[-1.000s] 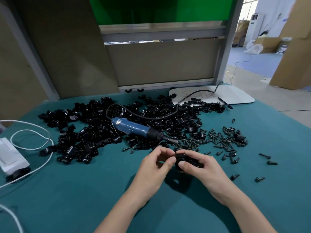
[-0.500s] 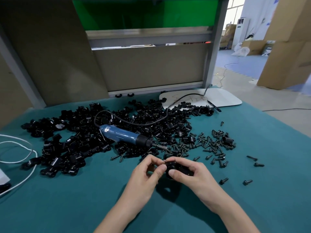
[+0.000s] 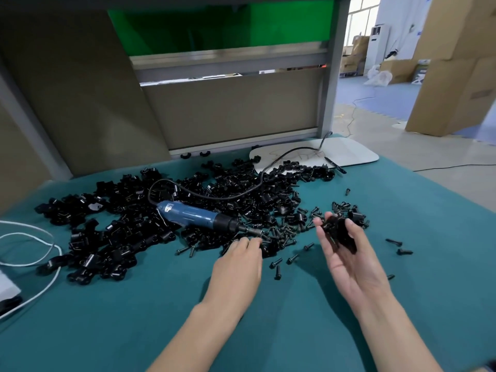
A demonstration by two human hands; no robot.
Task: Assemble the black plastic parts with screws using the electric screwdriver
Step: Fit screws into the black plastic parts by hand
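Observation:
My right hand point(image 3: 346, 253) is raised palm-up over the table and holds a black plastic part point(image 3: 339, 232) between thumb and fingers. My left hand point(image 3: 239, 261) lies palm-down, its fingertips at the near edge of the black parts and screws, just below the screwdriver's tip; whether it pinches anything is hidden. The blue electric screwdriver point(image 3: 198, 217) lies on the pile of black plastic parts point(image 3: 128, 232), bit pointing right. Loose black screws point(image 3: 292, 232) lie scattered between my hands and to the right.
The screwdriver's black cable point(image 3: 241, 193) loops back to a white board point(image 3: 346, 154) at the far edge. White cable point(image 3: 35, 248) and a white box point(image 3: 6, 287) sit at the left. A grey frame post point(image 3: 328, 103) stands behind the green table point(image 3: 161, 304).
My hands have parted: the right one lifted up and to the right with the black part, and the left one moved forward to the screws by the screwdriver tip.

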